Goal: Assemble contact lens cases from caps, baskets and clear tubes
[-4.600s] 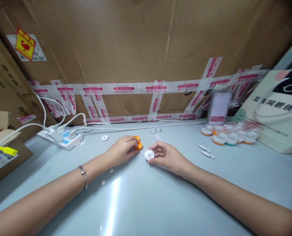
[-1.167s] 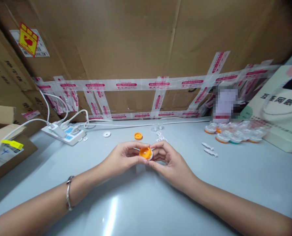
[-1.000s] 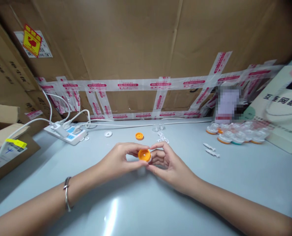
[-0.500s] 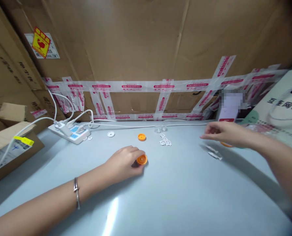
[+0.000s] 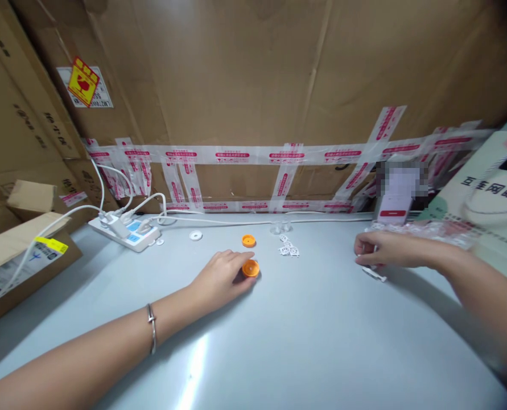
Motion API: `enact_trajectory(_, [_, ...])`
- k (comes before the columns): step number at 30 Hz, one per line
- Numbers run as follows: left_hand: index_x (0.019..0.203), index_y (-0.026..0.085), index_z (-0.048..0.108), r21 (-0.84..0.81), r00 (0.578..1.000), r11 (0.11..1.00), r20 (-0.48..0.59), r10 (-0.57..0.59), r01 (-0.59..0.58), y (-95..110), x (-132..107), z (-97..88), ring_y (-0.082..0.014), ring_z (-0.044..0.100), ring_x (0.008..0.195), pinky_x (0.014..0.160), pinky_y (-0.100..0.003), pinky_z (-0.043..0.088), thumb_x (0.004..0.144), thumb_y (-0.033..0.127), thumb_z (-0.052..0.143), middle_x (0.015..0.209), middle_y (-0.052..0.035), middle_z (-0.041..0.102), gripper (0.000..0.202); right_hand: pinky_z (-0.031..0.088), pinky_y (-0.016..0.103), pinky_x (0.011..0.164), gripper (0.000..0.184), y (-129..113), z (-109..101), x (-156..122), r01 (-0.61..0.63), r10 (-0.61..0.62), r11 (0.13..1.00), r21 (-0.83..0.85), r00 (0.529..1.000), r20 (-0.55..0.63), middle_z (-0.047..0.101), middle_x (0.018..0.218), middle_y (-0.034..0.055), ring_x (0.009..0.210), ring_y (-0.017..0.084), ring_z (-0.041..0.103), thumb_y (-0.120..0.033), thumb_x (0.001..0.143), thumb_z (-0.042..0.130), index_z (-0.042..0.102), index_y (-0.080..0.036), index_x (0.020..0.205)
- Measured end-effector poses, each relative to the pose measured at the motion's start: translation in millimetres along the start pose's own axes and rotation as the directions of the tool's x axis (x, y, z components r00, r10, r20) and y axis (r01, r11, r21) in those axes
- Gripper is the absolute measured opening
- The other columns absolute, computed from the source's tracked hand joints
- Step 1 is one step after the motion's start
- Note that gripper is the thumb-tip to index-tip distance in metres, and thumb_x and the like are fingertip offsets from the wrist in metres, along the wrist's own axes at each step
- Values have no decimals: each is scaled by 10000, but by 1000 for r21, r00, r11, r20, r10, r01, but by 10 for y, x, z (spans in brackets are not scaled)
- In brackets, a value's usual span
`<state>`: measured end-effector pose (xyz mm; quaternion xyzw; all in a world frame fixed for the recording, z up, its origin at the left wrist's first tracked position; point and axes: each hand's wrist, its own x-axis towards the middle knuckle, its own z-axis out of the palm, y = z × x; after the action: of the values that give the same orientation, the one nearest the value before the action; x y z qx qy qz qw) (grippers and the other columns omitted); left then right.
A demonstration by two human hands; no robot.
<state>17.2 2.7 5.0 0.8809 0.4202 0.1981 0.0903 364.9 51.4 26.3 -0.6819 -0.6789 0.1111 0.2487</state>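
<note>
Fingers and thumb of my left hand (image 5: 223, 280) close around the left side of a shallow orange round piece (image 5: 250, 269), hollow side up, low over the table. Behind it lies an orange disc (image 5: 248, 241). To the right is a cluster of small white pierced plastic parts (image 5: 288, 248), with small clear pieces (image 5: 281, 227) beyond them. My right hand (image 5: 392, 249) is down near the tabletop, its fingertips pinched together; what is between them is too small to make out. Just below those fingertips a thin white strip-like part (image 5: 373, 274) lies on the table.
A white power strip (image 5: 125, 232) with plugs and cables stands at the left, near a white ring (image 5: 196, 235). An open carton (image 5: 23, 250) is at far left. A phone (image 5: 396, 196), clear plastic wrap (image 5: 445, 232) and a printed bag (image 5: 487, 193) bound the right. A large cardboard box (image 5: 236, 85) walls the back.
My right hand has come down toward the white strip parts, its fingers now covering one of them. My left hand stays at the orange piece. The view has shifted slightly.
</note>
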Motion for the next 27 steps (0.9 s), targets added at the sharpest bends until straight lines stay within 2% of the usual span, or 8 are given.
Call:
enact_trajectory(3, [1173,141,507,-31,1000,999,-1,-30,30,-11,1,-10,-251,596,860,796,-421,450,787,295,561,956,-113,661,419,329,255,458,153,-33,-26,15,40,-41,999,10,973,227,593,464,21,416,109,488,-29,536,635,623,-173,487])
enact_trajectory(6, [1190,156,481,-102,998,994,-44,-45,41,7,-4,-60,-246,577,946,856,-422,431,778,332,595,1062,-119,626,462,388,266,547,73,-194,-24,16,59,-70,997,56,974,218,622,594,37,524,125,531,-151,679,583,650,-176,669])
enact_trajectory(8, [1176,173,484,-160,995,987,-95,-41,26,41,-10,-102,-229,562,982,876,-404,426,794,325,584,1101,-108,607,423,439,280,620,133,-404,34,-30,0,-49,965,261,982,181,629,659,38,610,145,586,-287,726,592,631,-181,797])
enact_trajectory(11, [1118,182,517,-260,985,966,-169,-32,-13,121,-23,-149,-189,572,936,841,-355,445,812,287,568,1053,-83,615,328,491,310,751,301,-830,210,-201,-13,-22,660,751,999,37,618,803,12,726,149,632,-393,631,703,587,-207,838])
enact_trajectory(13, [1091,186,530,-323,976,945,-217,-31,-42,184,-36,-164,-165,585,876,796,-323,460,807,266,578,1014,-67,625,299,512,322,768,367,-1119,341,-366,-31,-9,492,870,999,41,593,812,-3,739,147,638,-401,573,753,578,-204,828])
enact_trajectory(16, [1071,190,532,-400,954,914,-296,-51,-75,265,-58,-173,-146,596,808,739,-289,470,782,251,614,971,-51,639,306,527,333,765,394,-1452,485,-611,-102,-58,370,923,990,132,597,812,-5,747,151,645,-409,549,768,570,-197,814])
enact_trajectory(21, [897,175,598,-430,913,893,-405,-55,-137,321,-78,-190,-126,591,727,680,-252,476,799,195,598,812,-25,653,100,514,322,736,339,-1650,583,-815,-149,-134,385,911,967,215,632,704,-10,685,138,627,-399,575,757,579,-191,774])
enact_trajectory(27, [791,172,617,-431,895,887,-443,-51,-163,270,-70,-197,-132,604,698,669,-263,495,803,189,591,760,-25,662,33,480,329,770,325,-1482,589,-690,-52,-195,491,870,966,168,658,799,20,780,162,624,-430,637,706,574,-194,818])
